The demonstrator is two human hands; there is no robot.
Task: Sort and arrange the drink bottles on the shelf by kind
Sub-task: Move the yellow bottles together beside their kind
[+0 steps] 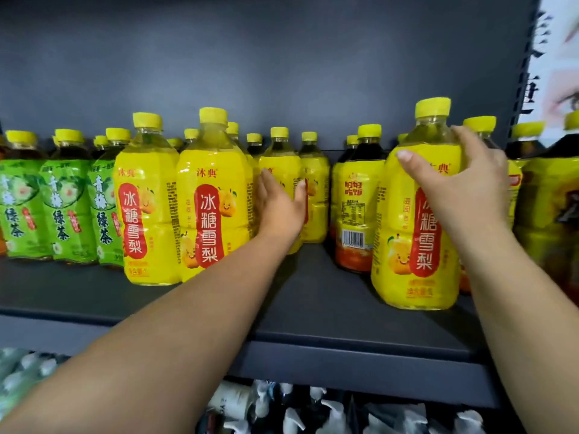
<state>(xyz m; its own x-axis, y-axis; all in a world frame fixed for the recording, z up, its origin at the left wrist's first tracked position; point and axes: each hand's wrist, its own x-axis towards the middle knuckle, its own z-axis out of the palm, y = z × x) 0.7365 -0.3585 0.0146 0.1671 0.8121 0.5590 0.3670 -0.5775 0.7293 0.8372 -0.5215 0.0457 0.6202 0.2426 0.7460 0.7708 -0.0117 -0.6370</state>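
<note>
Item: pear-drink bottle (404, 233), right of centre in the frame, standing on the dark matte shelf (313, 311) near its front edge; long axis vertical with a slight lean, yellow ribbed cap up, red label panel facing the viewer. Clear plastic, faceted shoulders, glossy yellow shrink sleeve, pale liquid visible at the neck. The right hand (460, 189) grips its shoulder, fingers curled round the far side and thumb pressed across the front. The left hand (280, 211), mid-frame, lies against a rear pear bottle (279, 158), fingers nearly straight on its left flank, thumb spread to its right flank. Two matching front pear bottles (206, 211) stand upright left of centre; green-sleeved tea bottles (65, 208) at far left; a dark-liquid bottle (357, 208), barcode outward, stands between the hands.
</note>
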